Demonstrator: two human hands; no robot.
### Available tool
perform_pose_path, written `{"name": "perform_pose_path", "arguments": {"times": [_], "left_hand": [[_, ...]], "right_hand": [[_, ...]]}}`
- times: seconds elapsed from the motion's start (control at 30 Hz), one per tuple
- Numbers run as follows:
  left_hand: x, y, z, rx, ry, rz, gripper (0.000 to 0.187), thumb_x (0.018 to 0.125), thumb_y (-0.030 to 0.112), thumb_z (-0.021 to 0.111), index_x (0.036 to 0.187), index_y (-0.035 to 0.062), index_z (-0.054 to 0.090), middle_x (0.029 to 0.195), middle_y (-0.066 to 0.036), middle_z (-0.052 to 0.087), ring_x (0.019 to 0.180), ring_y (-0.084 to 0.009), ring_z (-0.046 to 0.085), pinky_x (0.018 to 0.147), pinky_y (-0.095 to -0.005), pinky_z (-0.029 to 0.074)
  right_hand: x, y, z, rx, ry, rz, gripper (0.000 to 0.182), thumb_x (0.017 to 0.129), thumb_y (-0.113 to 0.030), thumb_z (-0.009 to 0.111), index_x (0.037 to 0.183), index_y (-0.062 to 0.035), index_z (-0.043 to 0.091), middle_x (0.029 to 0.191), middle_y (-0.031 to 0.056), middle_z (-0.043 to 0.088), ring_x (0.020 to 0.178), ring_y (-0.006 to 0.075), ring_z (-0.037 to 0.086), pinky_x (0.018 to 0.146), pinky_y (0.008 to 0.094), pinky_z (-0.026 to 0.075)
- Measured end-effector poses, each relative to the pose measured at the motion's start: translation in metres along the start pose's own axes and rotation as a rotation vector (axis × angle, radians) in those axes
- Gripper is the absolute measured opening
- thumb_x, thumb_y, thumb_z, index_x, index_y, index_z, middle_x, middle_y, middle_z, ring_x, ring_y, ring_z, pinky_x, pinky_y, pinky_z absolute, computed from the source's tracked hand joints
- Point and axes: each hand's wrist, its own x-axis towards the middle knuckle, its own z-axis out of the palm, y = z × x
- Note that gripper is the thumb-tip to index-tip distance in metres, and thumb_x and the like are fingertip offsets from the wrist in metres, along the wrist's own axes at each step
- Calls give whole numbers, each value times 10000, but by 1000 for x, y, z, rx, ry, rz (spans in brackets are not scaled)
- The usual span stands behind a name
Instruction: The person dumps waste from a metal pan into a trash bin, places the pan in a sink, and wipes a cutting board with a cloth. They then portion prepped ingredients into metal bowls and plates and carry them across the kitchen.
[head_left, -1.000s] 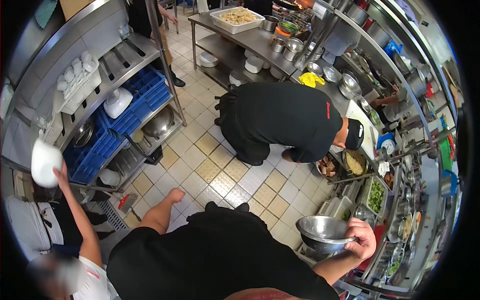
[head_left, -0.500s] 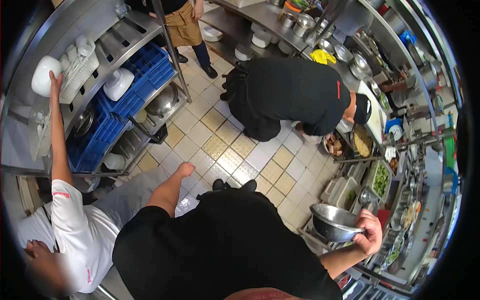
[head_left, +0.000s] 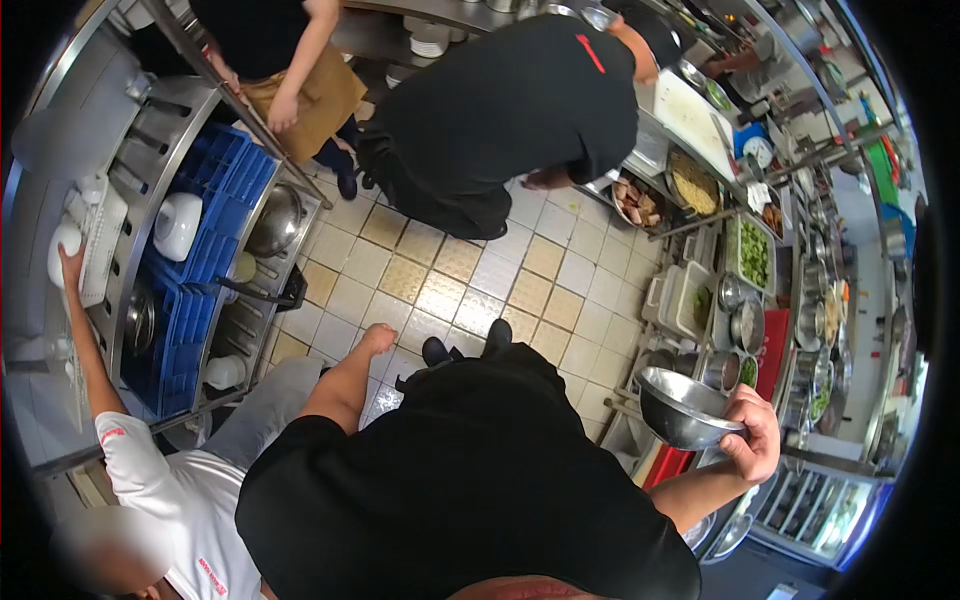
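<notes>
My right hand (head_left: 756, 438) grips the rim of a metal bowl (head_left: 688, 408), thumb on the near side. The bowl is tilted and hangs over the edge of the counter at the right; no contents can be made out in it. My left hand (head_left: 378, 339) hangs over the tiled floor with its fingers curled together. Nothing shows in it, and it touches nothing.
A co-worker in black (head_left: 500, 110) bends over ahead. Another person in a tan apron (head_left: 315, 110) stands behind. At the left, a person in white (head_left: 190, 500) reaches to a dish rack (head_left: 105, 240) above blue crates (head_left: 180, 340). Food containers (head_left: 754, 252) line the right counter.
The view has shifted. The co-worker in black has moved left and raised an arm. The aproned person has come nearer. My right hand still holds the bowl.
</notes>
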Motion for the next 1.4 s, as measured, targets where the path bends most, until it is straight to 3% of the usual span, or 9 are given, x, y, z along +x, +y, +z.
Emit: {"name": "perform_pose_path", "arguments": {"times": [0.4, 0.5, 0.53, 0.7, 0.8, 0.97, 1.2, 1.3, 1.4], "left_hand": [[25, 89, 16, 74, 122, 32, 166, 803, 229, 568, 872, 82, 603, 727, -42, 601, 570, -178, 583, 445, -324, 441], [47, 112, 23, 615, -65, 210, 151, 804, 217, 569, 881, 90, 597, 729, -45, 600, 568, -177, 584, 434, -324, 436], [50, 128, 34, 223, -34, 65, 161, 789, 226, 564, 875, 93, 595, 736, -42, 603, 568, -176, 586, 438, -336, 435], [28, 253, 79, 147, 100, 189, 183, 778, 243, 553, 819, 70, 597, 705, -60, 597, 581, -178, 581, 476, -316, 441], [22, 323, 102, 39, 130, 294, 195, 808, 250, 577, 773, 59, 592, 690, -59, 596, 619, -160, 579, 529, -311, 467], [49, 365, 120, -48, 128, 391, 164, 828, 212, 601, 751, 67, 599, 692, -33, 588, 618, -139, 557, 616, -311, 488], [103, 359, 85, 458, 239, 366, 155, 769, 233, 600, 735, 82, 611, 681, -96, 609, 591, -160, 578, 559, -346, 480], [142, 356, 60, 1151, 79, 655, 246, 770, 236, 555, 909, 73, 677, 968, -169, 668, 922, -330, 637, 791, -414, 518], [146, 382, 45, 775, 71, 527, 228, 749, 167, 532, 910, 81, 669, 934, -164, 669, 922, -333, 639, 805, -419, 521]], "right_hand": [[-34, 101, -71, 15, 105, 15, 324, 721, -295, 693, 686, -23, 520, 635, 81, 500, 591, 242, 436, 573, 344, 310], [-46, 145, -105, 34, 140, 13, 327, 711, -286, 703, 704, -4, 538, 637, 84, 499, 604, 241, 435, 578, 339, 311], [-46, 157, -117, 30, 146, 21, 330, 711, -287, 705, 705, -1, 541, 636, 84, 497, 606, 240, 434, 579, 338, 311], [-41, 220, -177, 12, 181, 110, 353, 702, -314, 722, 707, -6, 551, 711, 81, 519, 670, 230, 455, 602, 327, 327], [-14, 249, -205, 20, 177, 176, 323, 681, -252, 741, 714, -3, 538, 752, 72, 509, 740, 225, 472, 656, 317, 349], [55, 300, -234, -160, 190, 217, 250, 622, -103, 725, 751, -2, 535, 765, 84, 494, 792, 259, 482, 707, 328, 369], [193, 370, -230, -455, 224, 168, 186, 661, -60, 728, 821, -22, 641, 800, 113, 559, 858, 313, 480, 787, 382, 398], [247, 391, -221, -502, 334, 142, 188, 657, -80, 732, 830, -42, 669, 812, 109, 601, 887, 317, 497, 823, 395, 407], [299, 406, -218, -597, 366, 144, 192, 655, -105, 733, 832, -54, 676, 839, 96, 605, 915, 309, 492, 827, 400, 410]]}}
